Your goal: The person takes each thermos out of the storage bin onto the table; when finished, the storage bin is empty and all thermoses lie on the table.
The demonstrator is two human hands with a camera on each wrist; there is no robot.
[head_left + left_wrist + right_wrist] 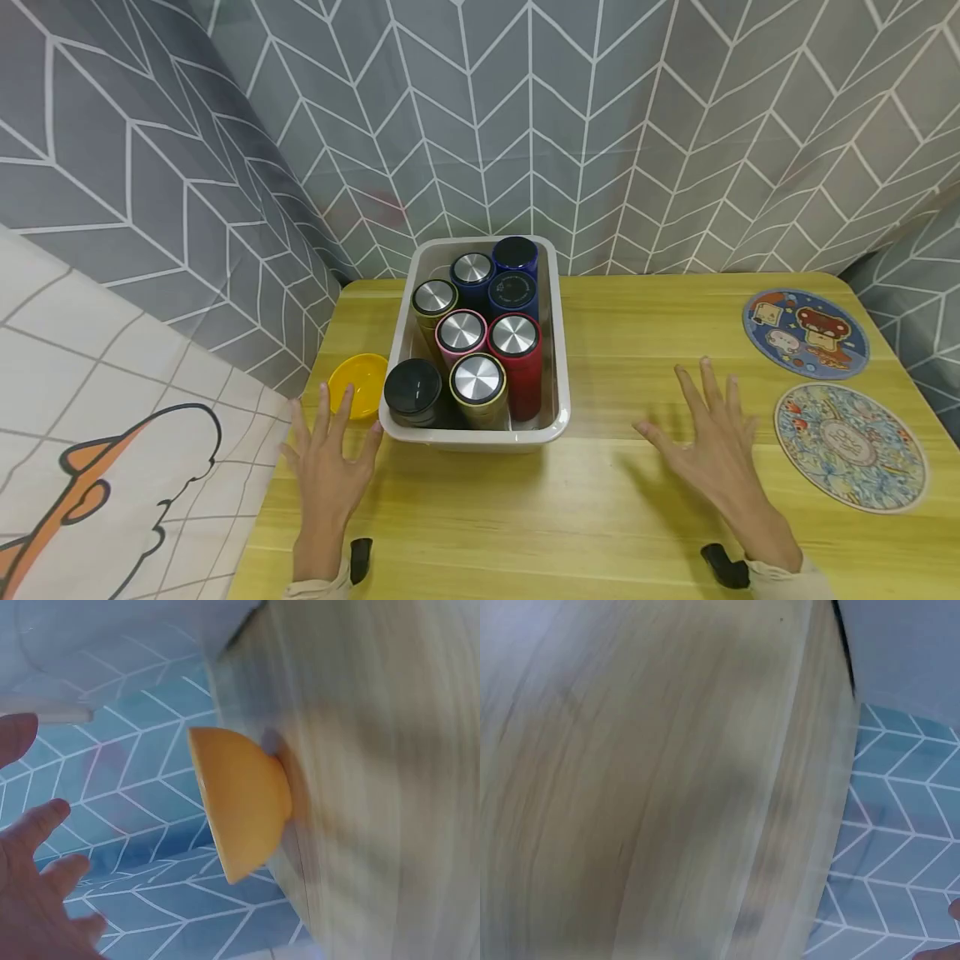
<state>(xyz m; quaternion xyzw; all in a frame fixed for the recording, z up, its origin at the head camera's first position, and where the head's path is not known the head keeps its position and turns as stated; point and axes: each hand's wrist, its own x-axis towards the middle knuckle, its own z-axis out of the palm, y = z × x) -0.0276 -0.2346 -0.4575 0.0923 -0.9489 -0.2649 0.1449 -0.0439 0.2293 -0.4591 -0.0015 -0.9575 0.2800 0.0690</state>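
Observation:
My left hand (330,467) is held with fingers spread near the yellow bowl (365,382), left of a white bin (557,400). In the left wrist view the bowl (240,802) stands upright on the table, apart from the fingers (45,825). Several lidded bottles stand in the bin, among them a red one (525,375), a pink-rimmed one (461,332) and a black-lidded one (412,390). My right hand (712,450), fingers spread and holding nothing, hovers over the table right of the bin. Only fingertips (954,909) show at the right wrist view's edge.
Two round mats lie at the table's right: a dark blue one with cartoon figures (806,333) and a floral-patterned one (851,447). A grey patterned curtain (600,133) hangs behind the wooden table (495,517). White cloth (187,467) with a cartoon drawing borders the left side.

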